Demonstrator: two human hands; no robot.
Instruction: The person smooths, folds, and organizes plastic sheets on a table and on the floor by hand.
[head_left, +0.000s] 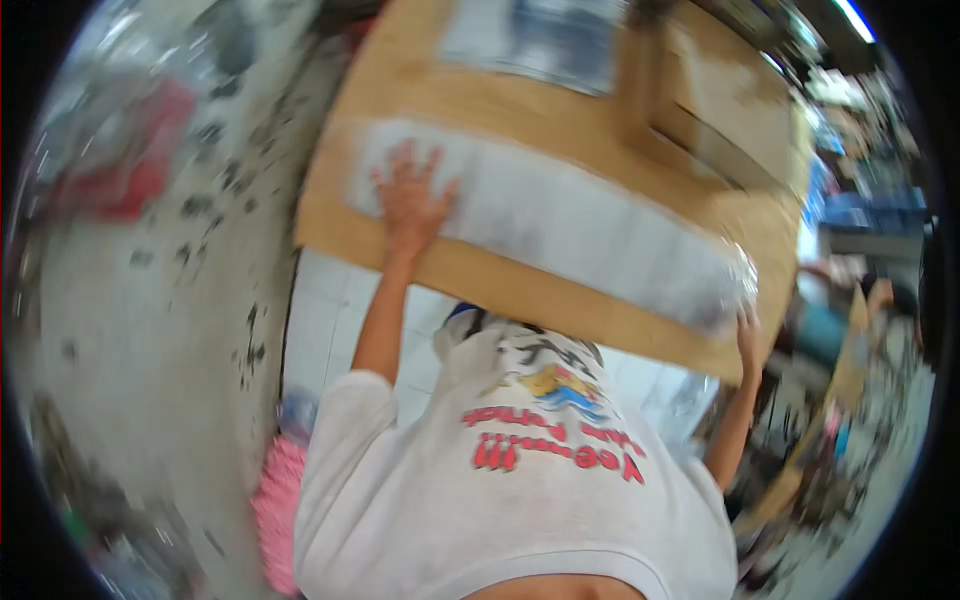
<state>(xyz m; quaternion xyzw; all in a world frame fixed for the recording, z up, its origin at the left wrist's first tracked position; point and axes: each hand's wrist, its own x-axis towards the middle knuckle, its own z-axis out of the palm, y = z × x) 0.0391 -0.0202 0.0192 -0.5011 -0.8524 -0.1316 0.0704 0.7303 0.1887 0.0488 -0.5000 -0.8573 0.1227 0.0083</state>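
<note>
White strip point(560, 215): one, lay along near edge of worktop point(500, 285)
Left grip point(412, 195): lay spread on strip, clasped nothing
Right grip point(748, 330): was at strip's right end, closure too blurred to tell
Cardboard box point(715, 152): one, stood at worktop's far right

Workshop: brown worktable point(572, 126), cardboard box point(735, 100)

At left, a big pale surface point(130, 340) with many dark spots; impossible to tell if wall or bench top. In the middle, a table point(520, 115) with tan top. Below its edge, a floor point(335, 300) of white square tiles with thin joint lines. At upper right, a bright narrow strip of light point(855, 18). Looks crowded along the right side, with a blue, shelf-like form point(870, 212), too blurred for sure naming.
</note>
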